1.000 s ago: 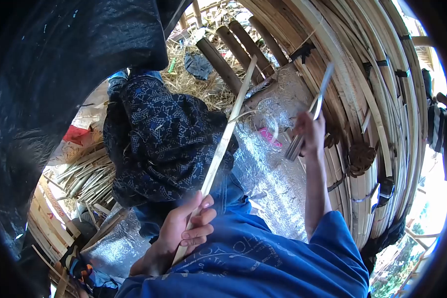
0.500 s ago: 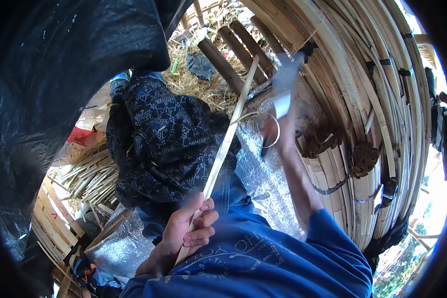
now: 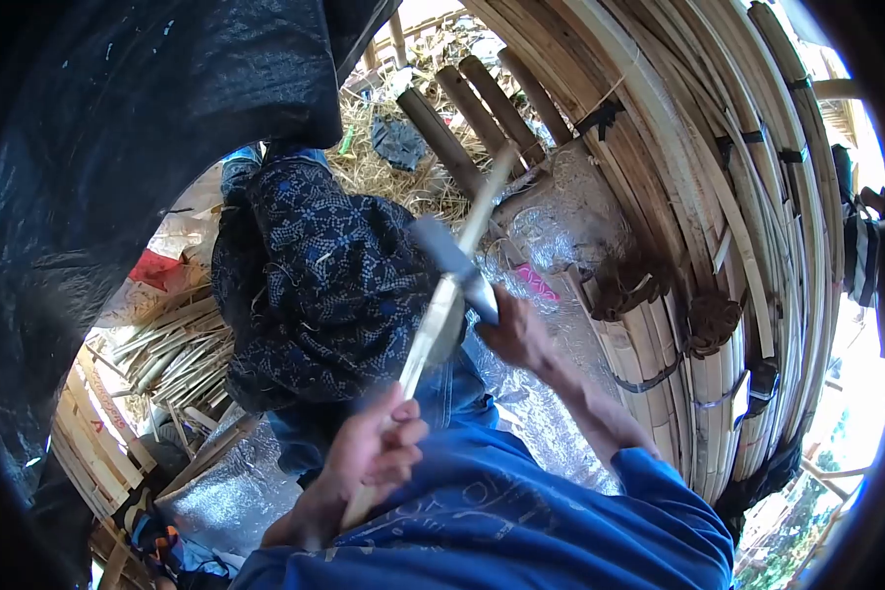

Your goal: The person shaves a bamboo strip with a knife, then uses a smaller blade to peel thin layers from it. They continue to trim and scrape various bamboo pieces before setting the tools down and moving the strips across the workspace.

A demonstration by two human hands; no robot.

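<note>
My left hand is closed round the lower part of a pale bamboo strip, which slants up and away from my body. My right hand grips a broad-bladed knife, its blade blurred by motion. The blade lies across the strip around mid-length, in front of it from this view. Whether the edge bites into the strip cannot be made out. Under the strip, a dark blue patterned cloth covers my lap.
Bundles of long bamboo slats curve along the right side. Several dark bamboo poles lie ahead beside straw litter and a black plastic scrap. Black sheeting hangs at left, above a pile of thin sticks. Silvery sheet covers the floor.
My right hand has swung the knife left and toward me, from beyond the strip's right side onto its middle. A thin curled shaving beside the strip no longer shows clearly. My left hand stays in place.
</note>
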